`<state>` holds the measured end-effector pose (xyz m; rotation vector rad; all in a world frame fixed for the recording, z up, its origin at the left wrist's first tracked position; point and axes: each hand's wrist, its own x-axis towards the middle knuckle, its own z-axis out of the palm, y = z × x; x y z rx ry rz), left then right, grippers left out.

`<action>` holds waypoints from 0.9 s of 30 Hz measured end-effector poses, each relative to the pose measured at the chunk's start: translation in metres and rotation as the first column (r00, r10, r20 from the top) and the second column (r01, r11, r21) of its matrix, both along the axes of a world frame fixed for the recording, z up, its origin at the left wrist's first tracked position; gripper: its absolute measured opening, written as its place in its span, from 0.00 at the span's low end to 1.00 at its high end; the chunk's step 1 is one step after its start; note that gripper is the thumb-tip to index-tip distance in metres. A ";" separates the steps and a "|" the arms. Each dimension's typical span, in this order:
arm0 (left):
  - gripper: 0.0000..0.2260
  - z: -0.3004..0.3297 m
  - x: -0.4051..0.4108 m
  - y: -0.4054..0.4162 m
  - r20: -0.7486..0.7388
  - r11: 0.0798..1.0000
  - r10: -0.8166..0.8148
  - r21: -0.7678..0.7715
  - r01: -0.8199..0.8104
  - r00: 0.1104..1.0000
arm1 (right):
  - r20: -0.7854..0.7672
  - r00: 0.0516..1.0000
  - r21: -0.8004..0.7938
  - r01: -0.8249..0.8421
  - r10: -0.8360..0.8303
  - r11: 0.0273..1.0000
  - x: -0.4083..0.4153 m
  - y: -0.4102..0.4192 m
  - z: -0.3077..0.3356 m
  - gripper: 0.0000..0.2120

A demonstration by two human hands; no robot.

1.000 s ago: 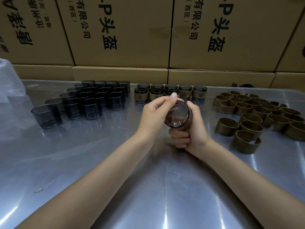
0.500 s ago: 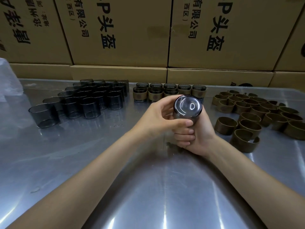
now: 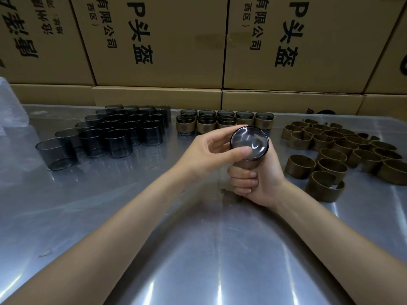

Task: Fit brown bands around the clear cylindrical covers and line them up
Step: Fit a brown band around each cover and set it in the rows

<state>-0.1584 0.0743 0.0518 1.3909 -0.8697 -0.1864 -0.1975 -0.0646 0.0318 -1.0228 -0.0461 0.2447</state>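
Note:
A clear smoky cylindrical cover (image 3: 250,143) is held above the table's middle, its closed end facing me. My left hand (image 3: 209,154) holds its top between thumb and fingers. My right hand (image 3: 257,179) grips its lower part from underneath, where a brown band (image 3: 248,165) barely shows between the fingers. Several bare covers (image 3: 119,133) stand grouped at the back left. Several banded covers (image 3: 224,122) stand in rows at the back middle. Loose brown bands (image 3: 334,150) lie at the right.
The shiny metal table (image 3: 198,249) stretches toward me. Stacked cardboard boxes (image 3: 158,40) with black print wall off the back. A crumpled clear plastic bag (image 3: 11,111) sits at the far left edge.
The cover has tipped from sideways to end-up toward me. My left thumb has come across its rim, and my right hand has slid lower round it.

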 end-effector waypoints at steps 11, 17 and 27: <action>0.16 -0.007 -0.016 -0.017 0.104 0.897 0.443 -0.057 -0.439 0.891 | 0.076 0.969 -0.243 0.246 -0.234 0.938 0.002 0.025 -0.003 0.34; 0.12 -0.003 -0.014 -0.021 -0.170 0.889 0.434 -0.078 -0.451 0.885 | 0.110 0.951 -0.293 0.307 -0.288 0.905 0.000 0.029 -0.004 0.31; 0.17 -0.019 0.001 -0.009 -0.316 0.944 0.314 -0.001 -0.331 0.895 | 0.272 0.862 -0.354 0.504 -0.429 0.788 0.005 0.018 -0.009 0.23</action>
